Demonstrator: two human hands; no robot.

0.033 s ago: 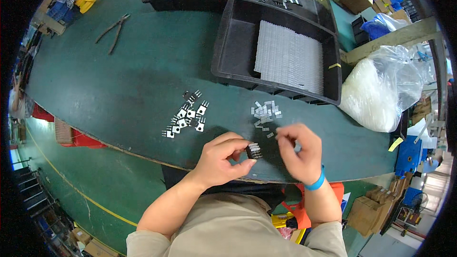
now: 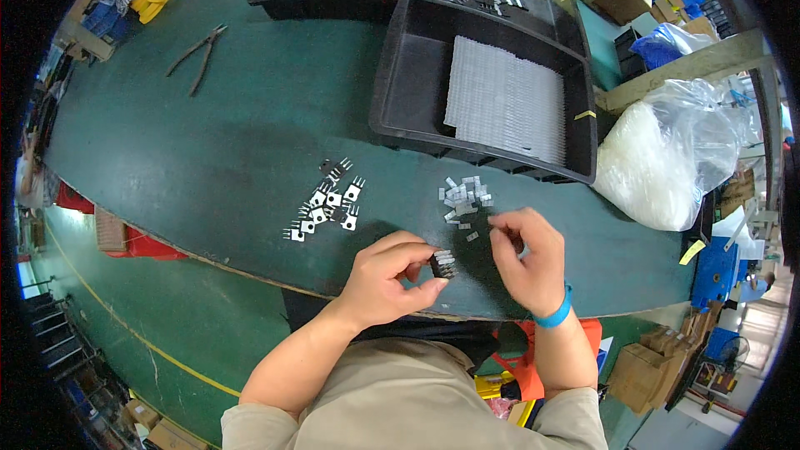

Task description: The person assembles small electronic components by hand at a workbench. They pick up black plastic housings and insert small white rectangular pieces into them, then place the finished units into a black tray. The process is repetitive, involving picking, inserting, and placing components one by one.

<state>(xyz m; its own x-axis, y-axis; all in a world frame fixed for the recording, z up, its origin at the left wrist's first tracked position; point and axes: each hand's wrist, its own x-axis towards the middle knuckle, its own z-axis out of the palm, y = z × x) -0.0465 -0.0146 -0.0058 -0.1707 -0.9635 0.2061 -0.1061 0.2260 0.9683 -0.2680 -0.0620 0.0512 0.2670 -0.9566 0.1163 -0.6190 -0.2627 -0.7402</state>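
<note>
My left hand (image 2: 390, 277) pinches a small stack of black transistors (image 2: 442, 264) by its side, thumb below and index finger above. Thin metal legs stick out of the stack, and pale pieces show along its upper end. My right hand (image 2: 531, 262), wearing a blue wristband (image 2: 556, 308), hovers beside a loose pile of small grey-white rectangular pieces (image 2: 465, 196). Its thumb and index fingertip are apart, and I see nothing between them; the other fingers curl under. Left of the pile lie several loose transistors (image 2: 333, 198) with metal tabs and legs.
A black tray (image 2: 408, 75) with rows of translucent strips (image 2: 508, 100) stands beyond the pile. Behind it, a larger black tray (image 2: 325, 7) holds many transistors. Pliers (image 2: 200, 58) lie far left on the green table (image 2: 225, 142). A plastic bag (image 2: 658, 158) sits at right.
My right hand has shifted slightly right, and its thumb and index fingertip have parted more. The stack in my left hand has turned a little, showing more of its pale pieces.
</note>
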